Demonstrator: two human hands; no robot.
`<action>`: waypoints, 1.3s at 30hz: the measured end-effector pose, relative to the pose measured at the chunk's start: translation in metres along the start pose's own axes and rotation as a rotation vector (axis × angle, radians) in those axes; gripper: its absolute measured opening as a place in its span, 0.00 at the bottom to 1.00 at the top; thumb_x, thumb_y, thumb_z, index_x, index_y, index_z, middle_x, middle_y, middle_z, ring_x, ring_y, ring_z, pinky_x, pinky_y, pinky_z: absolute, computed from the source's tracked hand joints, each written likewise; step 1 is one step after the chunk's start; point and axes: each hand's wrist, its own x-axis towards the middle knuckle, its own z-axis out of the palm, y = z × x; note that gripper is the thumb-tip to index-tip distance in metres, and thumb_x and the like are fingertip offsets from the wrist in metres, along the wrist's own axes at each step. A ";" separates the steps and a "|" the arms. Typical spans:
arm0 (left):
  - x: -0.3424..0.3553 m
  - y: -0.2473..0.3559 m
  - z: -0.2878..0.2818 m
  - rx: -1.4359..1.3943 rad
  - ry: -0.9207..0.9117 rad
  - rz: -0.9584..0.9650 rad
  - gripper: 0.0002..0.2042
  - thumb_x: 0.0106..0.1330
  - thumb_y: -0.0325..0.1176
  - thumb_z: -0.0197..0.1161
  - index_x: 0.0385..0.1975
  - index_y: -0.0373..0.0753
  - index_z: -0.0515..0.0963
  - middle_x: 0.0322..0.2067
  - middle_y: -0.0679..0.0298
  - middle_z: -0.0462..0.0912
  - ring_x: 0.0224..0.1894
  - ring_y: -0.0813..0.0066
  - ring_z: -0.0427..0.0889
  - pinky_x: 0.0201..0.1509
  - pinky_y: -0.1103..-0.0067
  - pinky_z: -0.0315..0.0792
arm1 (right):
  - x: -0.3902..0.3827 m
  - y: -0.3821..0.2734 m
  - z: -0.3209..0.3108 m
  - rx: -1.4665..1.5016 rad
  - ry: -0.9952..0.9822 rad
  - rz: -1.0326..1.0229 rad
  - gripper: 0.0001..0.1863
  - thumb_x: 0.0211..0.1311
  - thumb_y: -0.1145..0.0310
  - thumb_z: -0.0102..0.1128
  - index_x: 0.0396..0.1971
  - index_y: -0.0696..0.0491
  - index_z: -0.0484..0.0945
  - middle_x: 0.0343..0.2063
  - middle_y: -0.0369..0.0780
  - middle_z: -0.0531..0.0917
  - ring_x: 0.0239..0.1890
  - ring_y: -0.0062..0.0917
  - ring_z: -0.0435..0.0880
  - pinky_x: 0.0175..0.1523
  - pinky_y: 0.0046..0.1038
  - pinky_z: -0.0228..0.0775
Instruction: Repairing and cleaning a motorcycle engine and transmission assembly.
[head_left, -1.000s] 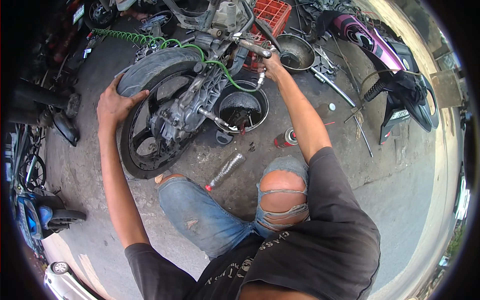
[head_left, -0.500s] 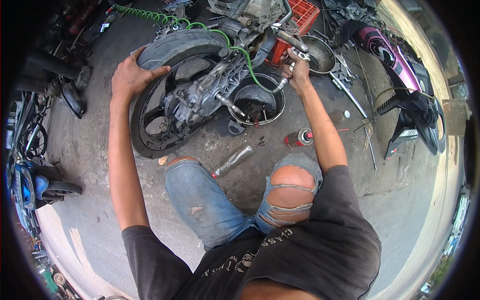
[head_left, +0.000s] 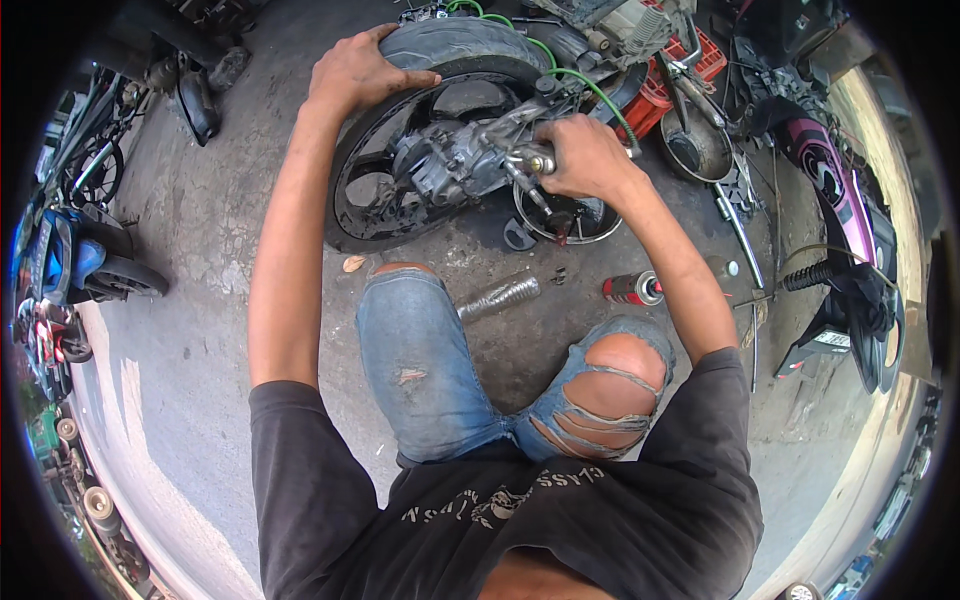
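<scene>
A motorcycle rear wheel with a dark tyre (head_left: 465,47) stands joined to a grey engine casing (head_left: 455,160). My left hand (head_left: 352,72) grips the upper left of the tyre, thumb along its sidewall and fingers over the tread. My right hand (head_left: 588,158) is closed around a silver air tool (head_left: 540,163), whose metal end shows at the fingers, close to the casing's right side. A green coiled hose (head_left: 592,88) runs to it behind that hand. My palm hides most of the tool. Below the casing's shaft sits a round metal basin (head_left: 580,238) with dark contents.
Near my knees lie a clear plastic bottle (head_left: 503,297) and a red spray can (head_left: 632,289). A second pan (head_left: 705,160) and a red crate (head_left: 695,75) are at the back right. Beyond them is a pink-and-black motorcycle body part (head_left: 822,190). Parked motorcycles (head_left: 85,265) line the left.
My right hand has brought the air tool left and down from beside the crate to the engine casing. My left hand stays on the tyre. The whole view has shifted.
</scene>
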 end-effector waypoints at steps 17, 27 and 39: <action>-0.005 0.001 -0.014 -0.030 -0.017 0.000 0.52 0.34 0.70 0.75 0.63 0.47 0.75 0.53 0.52 0.83 0.56 0.55 0.83 0.61 0.64 0.76 | 0.032 -0.095 0.053 -0.119 -0.075 -0.217 0.19 0.46 0.63 0.68 0.37 0.60 0.85 0.40 0.54 0.85 0.47 0.49 0.85 0.53 0.43 0.78; -0.003 -0.009 -0.002 -0.025 0.037 0.004 0.52 0.34 0.70 0.75 0.64 0.46 0.75 0.52 0.52 0.84 0.56 0.54 0.83 0.61 0.64 0.75 | 0.015 -0.023 0.005 -0.152 0.091 0.090 0.20 0.43 0.62 0.68 0.35 0.60 0.84 0.33 0.54 0.86 0.42 0.51 0.86 0.49 0.46 0.79; -0.001 -0.005 -0.007 -0.034 -0.029 -0.019 0.51 0.37 0.67 0.76 0.65 0.46 0.73 0.56 0.52 0.81 0.59 0.54 0.80 0.64 0.63 0.74 | -0.007 0.023 -0.001 0.083 0.146 0.393 0.22 0.44 0.62 0.66 0.42 0.54 0.86 0.37 0.55 0.86 0.45 0.51 0.85 0.53 0.45 0.77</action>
